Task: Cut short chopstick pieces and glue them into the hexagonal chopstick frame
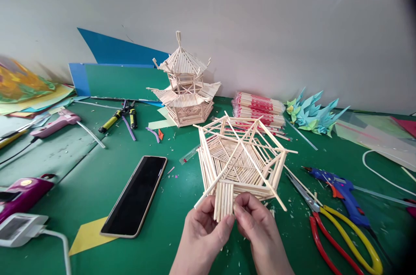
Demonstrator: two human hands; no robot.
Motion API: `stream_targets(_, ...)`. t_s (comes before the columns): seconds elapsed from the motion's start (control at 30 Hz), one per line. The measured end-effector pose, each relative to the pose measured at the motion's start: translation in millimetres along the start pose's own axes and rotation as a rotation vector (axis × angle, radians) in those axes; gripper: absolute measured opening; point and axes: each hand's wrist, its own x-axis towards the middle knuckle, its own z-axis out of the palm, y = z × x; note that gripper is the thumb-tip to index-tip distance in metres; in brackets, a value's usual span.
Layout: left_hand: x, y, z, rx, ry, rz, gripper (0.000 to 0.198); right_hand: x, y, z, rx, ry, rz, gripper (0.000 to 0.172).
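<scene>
My left hand [208, 231] is closed on a small panel of wooden sticks [223, 200], its thumb pressed along the lower edge. At the panel's right side, my right hand [255, 223] pinches with thumb and forefinger. The panel sits against the near side of a six-sided stick frame [242, 166], overlapping its rim; whether it is fixed there I cannot tell. Long sticks cross over the frame's top, and its floor is lined with sticks. Behind it stands a two-tiered stick pavilion [185, 80] with flared roofs. My lower fingertips are hidden behind the panel.
Red-and-yellow-handled pliers [325, 218] and a blue glue gun [341, 190] lie to the right. On the left are a phone [134, 197], a pink glue gun [60, 125] and wire cutters [120, 116]. Bundled sticks [258, 110] and blue folded paper [316, 112] stand behind.
</scene>
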Motion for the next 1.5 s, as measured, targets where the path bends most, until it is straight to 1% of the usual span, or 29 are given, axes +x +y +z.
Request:
stream_targets(0.13,-1.6,-8.0,-15.9,0.066,-0.061,0.060,0.019,-0.5,1.0,1.1,0.008,-0.026,0.009,0.031)
stream_targets(0.23,-2.9,-12.8,-30.4,0.193,-0.155,0.098,0.021,-0.9,0.5,1.8,0.030,-0.053,0.034,0.031)
stream_targets(0.3,-4.1,-13.3,-38.0,0.294,-0.201,0.071,0.019,-1.5,-0.1,2.1,0.038,-0.067,0.049,0.031)
stream_targets(0.37,-5.4,-11.3,-42.6,0.404,-0.218,0.026,0.017,-2.1,-0.2,2.1,0.036,-0.072,0.054,0.033)
stream_targets(0.43,-6.8,-7.4,-44.0,0.485,-0.223,-0.001,0.022,-2.7,0.3,2.0,0.028,-0.073,0.054,0.034)
stream_targets(0.5,-8.4,-2.5,-43.0,0.504,-0.201,0.004,0.025,-3.1,1.6,1.7,0.022,-0.079,0.047,0.034)
stream_targets(0.57,-9.9,2.1,-40.4,0.470,-0.152,0.032,0.028,-3.2,3.4,1.0,0.017,-0.090,0.031,0.033)
stream_targets(0.63,-10.3,5.4,-37.0,0.391,-0.075,0.064,0.028,-2.9,5.5,-0.3,0.008,-0.101,0.014,0.032)
stream_targets(0.73,-7.5,7.7,-30.8,0.238,0.037,0.067,0.026,-1.8,8.6,-2.3,-0.008,-0.122,0.000,0.029)
stream_targets(0.83,-2.2,8.4,-23.7,0.155,0.086,0.046,0.025,-0.5,10.5,-2.3,-0.007,-0.125,-0.016,0.029)
stream_targets(0.97,1.0,10.0,-16.3,0.085,0.092,0.026,0.023,-0.5,10.0,-0.2,0.007,-0.098,-0.022,0.029)
stream_targets(1.07,0.5,12.0,-13.6,0.074,0.102,0.026,0.023,-1.4,9.2,0.8,0.009,-0.093,-0.018,0.031)
stream_targets(1.3,0.7,14.4,-11.6,0.076,0.121,0.019,0.023,-1.4,10.9,0.7,-0.001,-0.072,-0.009,0.033)
stream_targets(1.5,0.5,13.7,-12.1,0.086,0.115,0.018,0.023,-1.2,9.1,1.1,-0.014,-0.062,-0.003,0.034)
